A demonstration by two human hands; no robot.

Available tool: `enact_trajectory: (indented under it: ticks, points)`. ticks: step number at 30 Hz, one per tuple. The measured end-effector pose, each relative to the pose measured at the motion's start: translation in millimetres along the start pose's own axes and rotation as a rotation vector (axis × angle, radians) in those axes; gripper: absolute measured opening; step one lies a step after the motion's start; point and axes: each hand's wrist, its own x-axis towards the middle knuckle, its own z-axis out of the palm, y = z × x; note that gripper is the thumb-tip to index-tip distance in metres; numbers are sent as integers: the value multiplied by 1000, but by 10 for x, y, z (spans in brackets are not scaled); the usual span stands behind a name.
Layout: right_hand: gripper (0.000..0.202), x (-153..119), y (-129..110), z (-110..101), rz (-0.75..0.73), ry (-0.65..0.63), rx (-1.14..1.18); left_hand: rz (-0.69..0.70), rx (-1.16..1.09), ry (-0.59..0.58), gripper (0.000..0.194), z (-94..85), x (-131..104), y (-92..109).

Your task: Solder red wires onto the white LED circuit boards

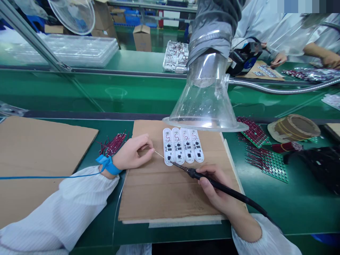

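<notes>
Several long white circuit boards (187, 147) with rounded ends lie side by side on a brown cardboard sheet (159, 198). My right hand (219, 189) is closed round the handle of a soldering iron (192, 173). The iron's tip meets the lower end of the leftmost board. My left hand (136, 152), a blue strap (108, 164) at its wrist, pinches a thin strand of solder wire (159, 154) that runs to the same board near the tip. Beside that wrist lies a bundle of dark red wires (113, 144).
A clear fume hood (204, 102) hangs over the boards' far end. Red and green boards with pins (273, 166) and a round tape-like ring (293, 128) lie at right. Another cardboard sheet (39, 152) is at left. Across the divider, a co-worker's hand (278, 60) is near small boards.
</notes>
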Motion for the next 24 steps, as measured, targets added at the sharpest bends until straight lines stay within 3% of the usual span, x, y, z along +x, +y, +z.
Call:
enact_trajectory:
  ticks: [4, 9, 16, 24]
  points:
    - [15, 18, -13, -6, -4, -53, -10, 7, -6, -4, 11, 2, -1, -4]
    - [13, 20, -7, 1, -18, -5, -7, -9, -11, -12, 12, 1, -2, -9]
    - [12, 26, 19, 10, -45, -47, 16, 33, -2, -14, 12, -3, 6, 5]
    - [23, -112, 239, 69, 45, 210, 138, -60, -34, -1, 11, -17, 5, -9]
